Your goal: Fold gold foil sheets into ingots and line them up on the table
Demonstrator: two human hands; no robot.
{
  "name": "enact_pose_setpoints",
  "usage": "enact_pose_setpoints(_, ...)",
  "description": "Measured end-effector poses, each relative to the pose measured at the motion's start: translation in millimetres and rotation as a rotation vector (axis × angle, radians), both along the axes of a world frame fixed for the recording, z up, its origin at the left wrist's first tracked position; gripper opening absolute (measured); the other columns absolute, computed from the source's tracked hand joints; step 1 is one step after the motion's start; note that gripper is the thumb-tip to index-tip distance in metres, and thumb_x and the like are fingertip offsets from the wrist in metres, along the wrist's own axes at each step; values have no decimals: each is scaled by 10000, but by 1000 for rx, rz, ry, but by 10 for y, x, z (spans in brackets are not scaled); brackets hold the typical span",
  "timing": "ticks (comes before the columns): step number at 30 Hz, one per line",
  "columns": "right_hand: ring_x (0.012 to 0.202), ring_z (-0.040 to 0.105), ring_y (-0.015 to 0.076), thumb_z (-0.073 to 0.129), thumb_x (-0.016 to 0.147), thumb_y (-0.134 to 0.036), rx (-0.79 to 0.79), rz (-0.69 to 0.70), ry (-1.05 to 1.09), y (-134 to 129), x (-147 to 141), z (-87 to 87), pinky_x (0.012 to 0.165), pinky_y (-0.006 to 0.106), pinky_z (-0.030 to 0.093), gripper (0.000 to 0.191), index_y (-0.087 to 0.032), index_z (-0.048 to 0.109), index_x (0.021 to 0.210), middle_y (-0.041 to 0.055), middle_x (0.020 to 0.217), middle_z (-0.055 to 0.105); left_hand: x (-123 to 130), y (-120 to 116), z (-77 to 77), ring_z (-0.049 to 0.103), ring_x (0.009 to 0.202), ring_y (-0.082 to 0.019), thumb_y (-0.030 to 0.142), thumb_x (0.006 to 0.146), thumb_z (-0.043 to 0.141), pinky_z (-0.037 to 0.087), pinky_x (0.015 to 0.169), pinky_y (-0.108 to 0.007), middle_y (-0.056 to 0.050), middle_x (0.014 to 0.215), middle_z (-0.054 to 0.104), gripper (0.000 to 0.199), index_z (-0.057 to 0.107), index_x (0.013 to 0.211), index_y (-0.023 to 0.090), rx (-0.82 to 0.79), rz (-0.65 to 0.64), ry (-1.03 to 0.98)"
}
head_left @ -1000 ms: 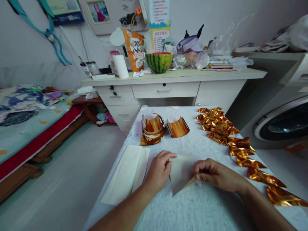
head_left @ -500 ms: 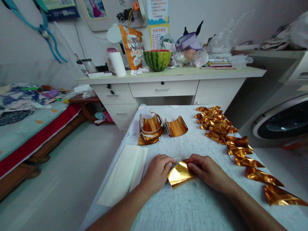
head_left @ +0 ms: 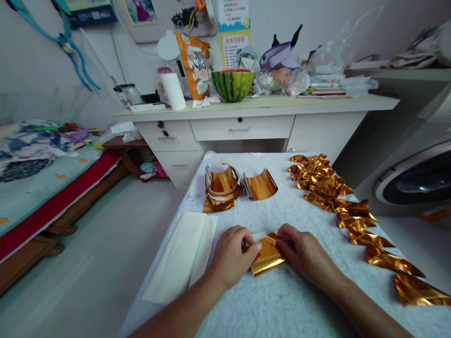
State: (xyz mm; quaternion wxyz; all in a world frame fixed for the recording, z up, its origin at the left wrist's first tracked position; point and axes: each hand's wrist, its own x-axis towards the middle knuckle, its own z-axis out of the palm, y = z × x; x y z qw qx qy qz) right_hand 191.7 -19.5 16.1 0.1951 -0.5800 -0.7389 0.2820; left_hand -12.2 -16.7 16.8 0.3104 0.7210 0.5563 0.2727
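Note:
Between my hands, near the table's front, lies a gold foil sheet (head_left: 268, 256) with a pale edge showing behind it. My left hand (head_left: 235, 253) pinches its left side, thumb on top. At its right side my right hand (head_left: 303, 249) grips the upper corner with thumb and fingers. Beyond them, curled stacks of gold foil (head_left: 222, 185) and a smaller curled stack (head_left: 261, 184) rest on the cloth. Folded white sheets (head_left: 179, 256) lie left of my left hand. Several twisted gold foil pieces (head_left: 327, 185) run down the table's right side.
The table (head_left: 246, 310) has a pale cloth. Behind it a white desk (head_left: 243, 111) holds a halved watermelon (head_left: 232, 85), an orange pouch (head_left: 196, 65) and plastic bags. A bed (head_left: 52, 173) stands at the left, a washing machine (head_left: 416, 173) at the right.
My left thumb has moved right onto the foil, and the foil's near edge now looks curled or folded. The camera view has shifted slightly.

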Motion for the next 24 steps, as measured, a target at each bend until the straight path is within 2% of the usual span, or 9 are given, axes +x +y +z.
enact_pose_setpoints(7,548,590,171,437,921,-307,-9,-28,32,5,12,-2,521,261,351,116,-237,514,869,-21,629,639,0,-14,29,547,767,-177,274,765,660,373,687,-283,4,759,579,158,540,701,192,4,9,57)
enact_pose_setpoints(12,521,584,172,440,912,-295,3,-63,60,-5,23,-47,503,256,340,79,-242,436,969,-39,607,630,3,-5,-41,546,803,-176,206,808,593,374,714,-281,4,776,575,109,546,710,193,27,1,62)
enact_pose_setpoints(17,535,583,171,477,859,-275,6,-132,-7,6,31,-109,511,251,339,80,-244,412,893,-39,608,609,8,23,-73,540,780,-164,170,819,584,363,693,-271,10,758,570,128,551,697,188,34,5,88)
enact_pose_setpoints(24,545,566,170,496,841,-295,-16,-154,-74,17,40,-145,528,258,331,97,-243,415,859,-40,613,584,13,28,-88,528,763,-163,150,819,579,353,683,-270,14,758,570,126,526,713,193,45,15,123)
